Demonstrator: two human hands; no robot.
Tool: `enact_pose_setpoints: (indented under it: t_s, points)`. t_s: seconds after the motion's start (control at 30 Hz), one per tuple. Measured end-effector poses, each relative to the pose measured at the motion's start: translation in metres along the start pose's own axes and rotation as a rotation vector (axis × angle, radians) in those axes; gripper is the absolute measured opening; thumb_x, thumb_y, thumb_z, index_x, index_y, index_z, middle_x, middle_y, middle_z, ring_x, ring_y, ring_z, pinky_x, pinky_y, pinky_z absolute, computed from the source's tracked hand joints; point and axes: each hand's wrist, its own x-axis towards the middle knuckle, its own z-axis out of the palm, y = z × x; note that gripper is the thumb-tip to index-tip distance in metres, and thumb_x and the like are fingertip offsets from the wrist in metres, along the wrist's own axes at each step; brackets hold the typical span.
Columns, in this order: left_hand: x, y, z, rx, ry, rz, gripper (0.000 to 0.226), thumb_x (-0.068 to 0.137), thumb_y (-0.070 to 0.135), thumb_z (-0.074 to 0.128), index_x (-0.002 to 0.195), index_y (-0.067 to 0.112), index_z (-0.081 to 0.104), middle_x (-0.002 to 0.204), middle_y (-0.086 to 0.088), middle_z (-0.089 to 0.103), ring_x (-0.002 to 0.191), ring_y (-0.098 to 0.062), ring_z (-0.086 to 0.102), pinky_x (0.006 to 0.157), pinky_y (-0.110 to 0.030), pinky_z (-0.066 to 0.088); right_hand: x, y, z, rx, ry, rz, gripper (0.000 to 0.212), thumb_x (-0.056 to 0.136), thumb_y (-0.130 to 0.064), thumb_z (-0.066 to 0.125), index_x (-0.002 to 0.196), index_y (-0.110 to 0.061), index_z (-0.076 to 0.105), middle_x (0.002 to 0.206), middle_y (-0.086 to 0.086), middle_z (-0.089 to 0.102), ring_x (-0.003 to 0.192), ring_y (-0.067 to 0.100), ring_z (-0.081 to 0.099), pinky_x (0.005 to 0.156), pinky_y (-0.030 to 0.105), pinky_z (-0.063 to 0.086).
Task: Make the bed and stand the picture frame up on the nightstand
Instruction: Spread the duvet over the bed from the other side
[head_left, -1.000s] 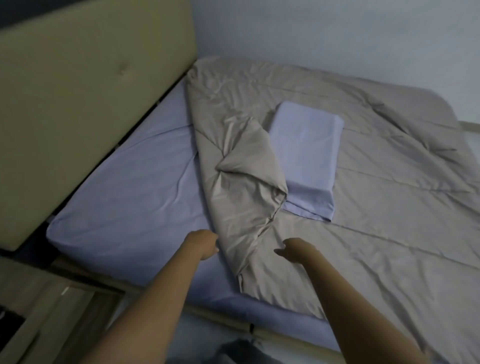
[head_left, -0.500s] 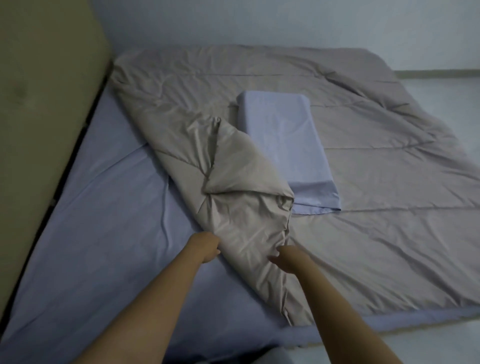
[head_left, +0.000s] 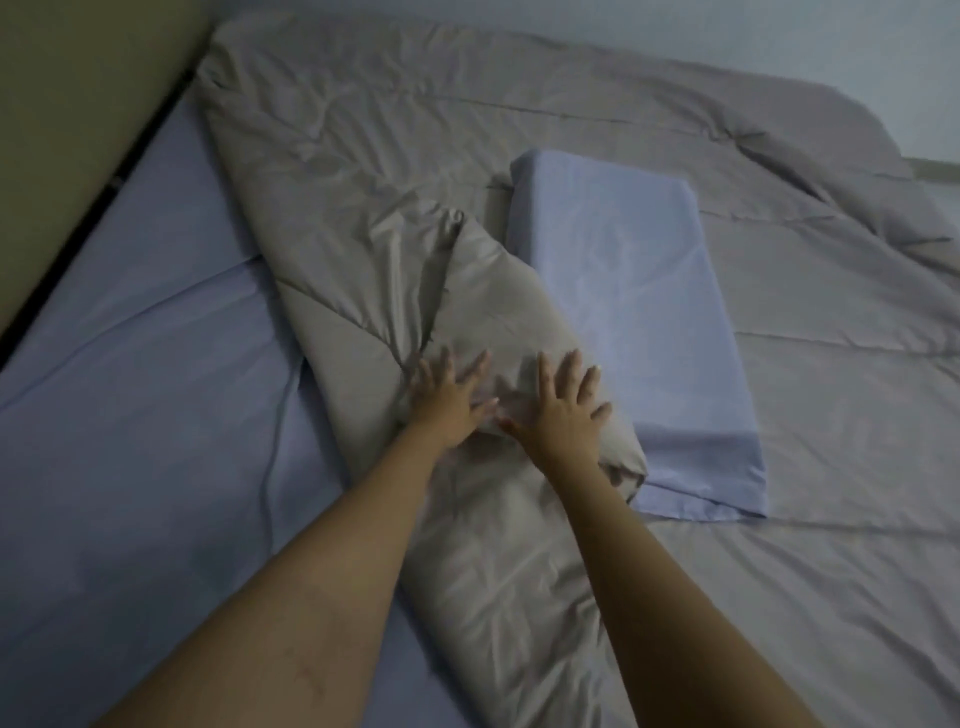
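Note:
A beige duvet (head_left: 519, 130) lies rumpled across the bed, its near corner folded back into a bunched flap (head_left: 483, 312). A lavender pillow (head_left: 634, 312) rests on top of the duvet, to the right of the flap. The lavender fitted sheet (head_left: 145, 415) is bare on the left side. My left hand (head_left: 447, 402) and my right hand (head_left: 563, 410) lie side by side on the folded flap, fingers spread, palms down. Neither hand grips the fabric. The picture frame and the nightstand are out of view.
A tan padded headboard (head_left: 78, 104) runs along the left edge, with a dark gap (head_left: 104, 182) between it and the mattress. A pale wall (head_left: 779, 36) stands behind the bed. A strip of floor (head_left: 940, 179) shows at the far right.
Both hands have moved forward from the duvet's near edge onto the folded flap and spread flat. The view has moved closer over the bed.

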Motion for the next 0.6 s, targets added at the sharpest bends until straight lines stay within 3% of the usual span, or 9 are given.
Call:
enact_pose_setpoints:
  t_s: [0.07, 0.13, 0.23, 0.33, 0.43, 0.53, 0.6]
  points:
    - [0.011, 0.014, 0.015, -0.13, -0.127, 0.071, 0.05, 0.1, 0.027, 0.043, 0.146, 0.008, 0.036, 0.146, -0.023, 0.04, 0.135, -0.04, 0.04, 0.11, -0.043, 0.034, 0.021, 0.004, 0.017, -0.077, -0.066, -0.056, 0.079, 0.091, -0.052, 0.047, 0.152, -0.036, -0.002, 0.16, 0.007, -0.017, 0.147, 0.038, -0.011, 0.115, 0.06, 0.009]
    - [0.01, 0.028, 0.023, -0.146, -0.137, 0.025, 0.036, 0.101, 0.017, 0.038, 0.131, 0.001, 0.052, 0.129, -0.022, 0.057, 0.122, -0.037, 0.054, 0.101, -0.04, 0.041, 0.029, 0.007, 0.031, -0.12, -0.036, -0.096, 0.064, 0.098, -0.032, 0.04, 0.153, -0.032, 0.007, 0.162, 0.007, -0.01, 0.148, 0.037, -0.005, 0.116, 0.058, 0.011]
    - [0.005, 0.035, 0.03, -0.037, -0.064, -0.034, 0.037, 0.101, 0.025, 0.036, 0.124, 0.01, 0.061, 0.125, -0.015, 0.063, 0.117, -0.033, 0.056, 0.102, -0.04, 0.044, 0.023, 0.005, 0.037, -0.168, 0.006, -0.152, 0.056, 0.101, -0.017, 0.03, 0.153, -0.028, 0.012, 0.162, 0.006, -0.005, 0.149, 0.036, -0.003, 0.117, 0.054, 0.012]
    - [-0.01, 0.032, 0.019, -0.006, -0.072, 0.041, 0.03, 0.099, 0.02, 0.041, 0.117, 0.01, 0.063, 0.119, -0.014, 0.066, 0.108, -0.032, 0.062, 0.096, -0.04, 0.048, 0.009, 0.004, 0.027, -0.136, -0.019, -0.168, 0.06, 0.098, -0.008, 0.031, 0.154, -0.022, 0.014, 0.162, 0.006, -0.003, 0.149, 0.034, -0.002, 0.12, 0.048, 0.013]
    - [-0.04, 0.019, -0.005, 0.112, -0.002, 0.134, 0.027, 0.098, 0.019, 0.045, 0.114, 0.01, 0.065, 0.122, -0.014, 0.06, 0.112, -0.032, 0.058, 0.093, -0.039, 0.046, -0.016, -0.003, 0.016, -0.005, -0.085, -0.165, 0.061, 0.095, -0.004, 0.034, 0.153, -0.018, 0.02, 0.162, 0.007, 0.005, 0.15, 0.031, 0.003, 0.121, 0.039, 0.013]
    - [-0.082, -0.006, -0.032, 0.145, 0.025, 0.183, 0.031, 0.098, 0.022, 0.043, 0.119, 0.012, 0.063, 0.137, -0.013, 0.049, 0.128, -0.033, 0.047, 0.105, -0.04, 0.04, -0.058, -0.025, 0.003, 0.19, -0.147, -0.156, 0.058, 0.094, -0.006, 0.037, 0.15, -0.018, 0.028, 0.161, 0.008, 0.016, 0.149, 0.026, 0.013, 0.118, 0.033, 0.018]
    - [-0.119, -0.028, -0.05, 0.091, -0.006, 0.184, 0.027, 0.096, 0.019, 0.046, 0.114, 0.011, 0.064, 0.126, -0.014, 0.055, 0.117, -0.033, 0.055, 0.098, -0.041, 0.047, -0.093, -0.05, -0.008, 0.294, -0.18, -0.164, 0.055, 0.095, -0.007, 0.039, 0.148, -0.017, 0.033, 0.159, 0.009, 0.023, 0.147, 0.025, 0.022, 0.117, 0.03, 0.02]
